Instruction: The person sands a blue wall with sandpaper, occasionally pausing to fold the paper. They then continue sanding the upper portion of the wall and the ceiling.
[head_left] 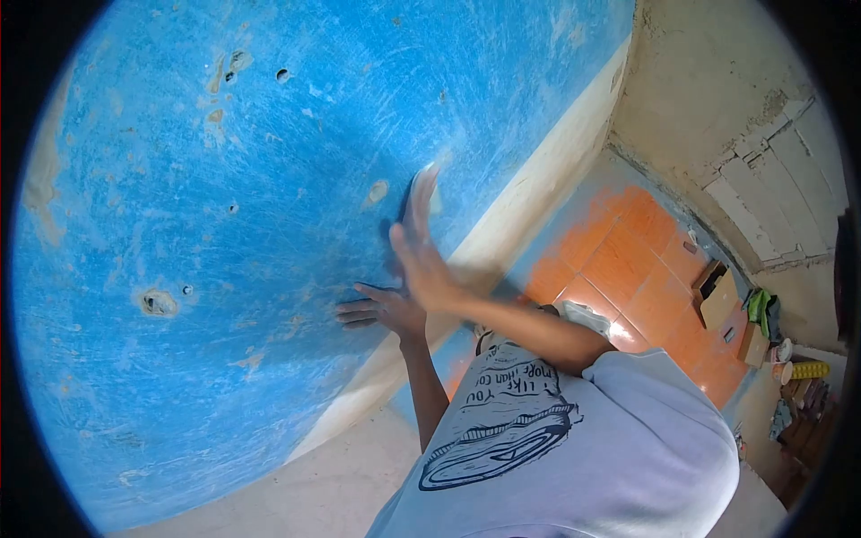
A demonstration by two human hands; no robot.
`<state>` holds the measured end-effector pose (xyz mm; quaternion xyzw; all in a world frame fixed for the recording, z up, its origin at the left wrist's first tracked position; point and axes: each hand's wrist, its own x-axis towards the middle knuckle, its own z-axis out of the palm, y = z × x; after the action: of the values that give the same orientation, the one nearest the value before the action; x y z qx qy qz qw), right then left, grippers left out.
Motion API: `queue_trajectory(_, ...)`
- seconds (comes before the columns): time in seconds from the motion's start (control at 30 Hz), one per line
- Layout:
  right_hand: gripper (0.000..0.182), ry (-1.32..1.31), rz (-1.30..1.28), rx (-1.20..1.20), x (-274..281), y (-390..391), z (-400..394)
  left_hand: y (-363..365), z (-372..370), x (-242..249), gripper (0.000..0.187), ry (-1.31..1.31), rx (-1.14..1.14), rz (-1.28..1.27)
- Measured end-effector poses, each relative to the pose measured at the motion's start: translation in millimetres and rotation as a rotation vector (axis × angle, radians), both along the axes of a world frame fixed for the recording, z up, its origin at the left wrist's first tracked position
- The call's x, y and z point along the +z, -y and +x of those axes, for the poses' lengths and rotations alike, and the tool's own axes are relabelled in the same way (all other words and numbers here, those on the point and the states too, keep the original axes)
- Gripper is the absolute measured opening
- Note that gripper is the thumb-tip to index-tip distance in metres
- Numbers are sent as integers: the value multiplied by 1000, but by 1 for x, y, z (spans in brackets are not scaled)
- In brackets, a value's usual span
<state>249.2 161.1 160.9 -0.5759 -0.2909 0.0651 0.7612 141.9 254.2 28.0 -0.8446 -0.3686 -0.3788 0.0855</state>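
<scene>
A scuffed blue wall (287,179), with scratches, pale patches and several small holes, takes up the left and middle of the view. Against it my right hand (423,255) is slightly blurred, its fingers stretched along the surface. A pale sheet (437,199), resembling a piece of sandpaper, shows beside and under those fingers; most of it is hidden. Just below and to the left, my left hand (386,309) rests on the wall with its fingers spread and nothing in them. My right forearm crosses above the left wrist.
Along the wall's lower edge runs a cream band (538,161). Orange floor tiles (619,260), dusty near the wall, lie to the right. A cardboard box (717,300), green cloth (762,309) and a yellow item (810,370) sit by the far wall (717,99).
</scene>
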Motion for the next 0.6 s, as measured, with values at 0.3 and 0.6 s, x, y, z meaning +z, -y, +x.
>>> queue_trajectory(0.3, 90, 257, -254, -303, -21, -15, 3, -21, -7, -22, 120, -32, 56, 78)
queue_trajectory(0.6, 84, 14, -4, 31, 10, -2, -17, -4, -6, -5, 117, -44, -2, 25)
